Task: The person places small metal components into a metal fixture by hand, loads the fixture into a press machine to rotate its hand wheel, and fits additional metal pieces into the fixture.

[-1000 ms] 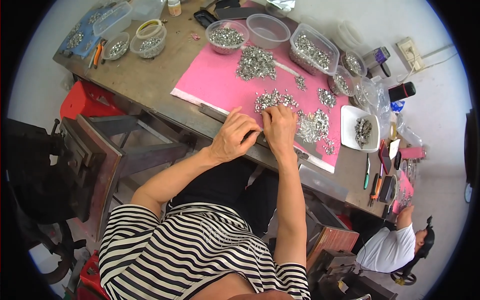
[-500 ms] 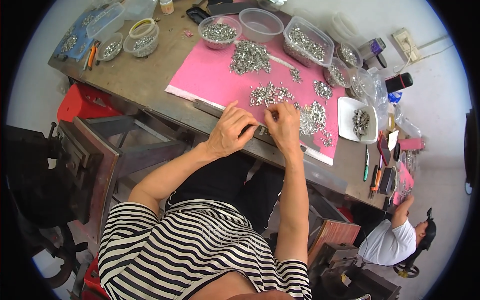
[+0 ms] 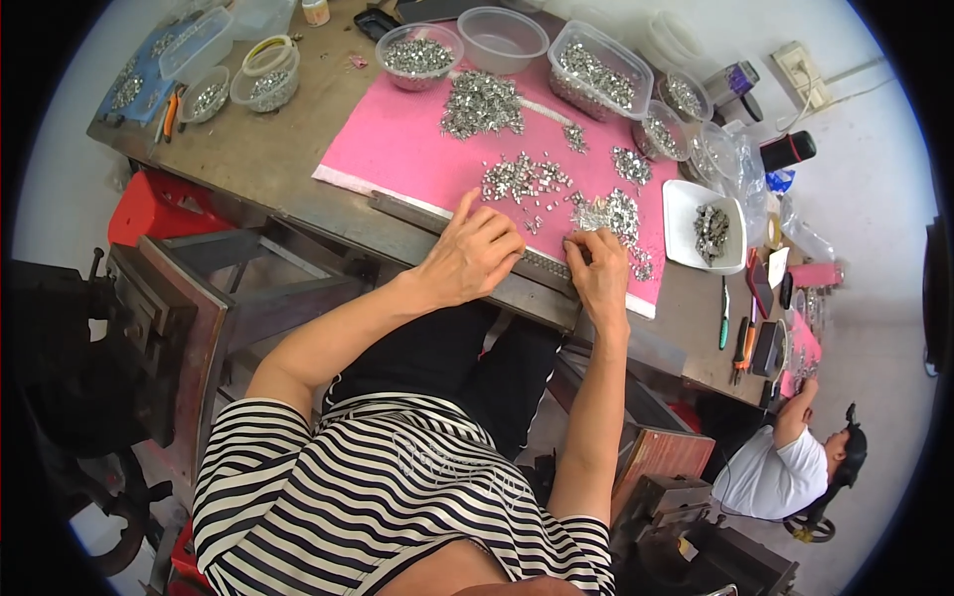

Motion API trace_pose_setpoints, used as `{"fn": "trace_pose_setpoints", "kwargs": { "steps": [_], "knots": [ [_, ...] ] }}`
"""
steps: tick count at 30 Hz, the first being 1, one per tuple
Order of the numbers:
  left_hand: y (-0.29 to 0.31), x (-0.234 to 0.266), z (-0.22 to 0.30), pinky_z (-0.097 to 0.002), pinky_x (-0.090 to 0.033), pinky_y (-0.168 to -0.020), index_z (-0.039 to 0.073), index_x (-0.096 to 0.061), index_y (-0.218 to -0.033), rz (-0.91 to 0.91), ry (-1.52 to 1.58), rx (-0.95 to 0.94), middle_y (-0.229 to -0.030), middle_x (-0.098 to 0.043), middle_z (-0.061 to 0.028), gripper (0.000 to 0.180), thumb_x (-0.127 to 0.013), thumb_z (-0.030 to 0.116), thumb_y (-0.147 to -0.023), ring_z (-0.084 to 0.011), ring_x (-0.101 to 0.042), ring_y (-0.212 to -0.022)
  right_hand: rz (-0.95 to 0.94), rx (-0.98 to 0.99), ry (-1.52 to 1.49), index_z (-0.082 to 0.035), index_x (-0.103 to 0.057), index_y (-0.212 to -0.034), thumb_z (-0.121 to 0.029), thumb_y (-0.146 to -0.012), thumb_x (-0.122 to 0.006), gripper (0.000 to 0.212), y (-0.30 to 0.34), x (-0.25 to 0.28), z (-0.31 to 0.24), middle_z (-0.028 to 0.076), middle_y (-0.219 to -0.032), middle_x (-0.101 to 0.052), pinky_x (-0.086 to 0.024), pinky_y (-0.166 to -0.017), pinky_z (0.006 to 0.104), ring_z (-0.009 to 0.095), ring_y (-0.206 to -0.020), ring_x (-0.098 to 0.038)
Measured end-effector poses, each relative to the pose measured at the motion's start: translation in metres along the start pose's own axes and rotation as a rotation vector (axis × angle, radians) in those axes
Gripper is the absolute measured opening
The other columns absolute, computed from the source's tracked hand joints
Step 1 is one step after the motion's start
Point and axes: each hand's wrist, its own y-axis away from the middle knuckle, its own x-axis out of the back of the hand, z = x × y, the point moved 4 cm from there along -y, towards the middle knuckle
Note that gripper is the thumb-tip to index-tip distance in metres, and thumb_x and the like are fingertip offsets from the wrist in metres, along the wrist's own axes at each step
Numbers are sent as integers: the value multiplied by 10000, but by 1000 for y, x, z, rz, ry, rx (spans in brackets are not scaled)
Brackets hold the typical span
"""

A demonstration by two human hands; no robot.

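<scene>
A pink mat point(image 3: 407, 149) lies on the worn workbench, strewn with piles of small shiny metal parts point(image 3: 522, 179). Along its near edge runs a long dark metal bar point(image 3: 417, 214). My left hand point(image 3: 472, 253) rests on that bar, fingers curled, index finger pointing toward the parts. My right hand point(image 3: 596, 268) sits just to the right, fingertips pinched at the bar beside a heap of parts point(image 3: 616, 211). Whether a small part is between its fingers is too small to tell.
Clear plastic tubs point(image 3: 417, 55) and trays of metal parts point(image 3: 601, 70) line the far edge. A white dish of parts point(image 3: 706, 228) and hand tools point(image 3: 740, 343) lie at right. Another person in white point(image 3: 785, 472) sits at lower right. A red crate point(image 3: 159, 204) stands under the bench.
Both hands have stayed at the mat's near edge; the right fingers shifted slightly along the bar. The view tilted a little.
</scene>
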Motion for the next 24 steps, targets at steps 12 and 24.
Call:
{"fn": "trace_pose_setpoints", "kwargs": {
  "steps": [12,24],
  "knots": [
    [2,-4,1,-587,-312,-1138,78,-654,-975,-4,63,14,-962,-601,-60,134,-715,146,-876,-266,-578,-1005,0,35,-132,-42,-636,-901,-31,-838,-718,104,14,4,-29,74,-859,-615,-414,-808,391,261,-840,-605],
    [-4,-9,6,-593,-340,-1116,72,-634,-951,-18,-92,-10,-918,-571,-80,107,-690,139,-889,-283,-574,-958,60,193,-76,-36,-658,-945,-6,-818,-737,153,31,-3,-40,84,-952,-642,-433,-832,406,291,-923,-595]
  ]
}}
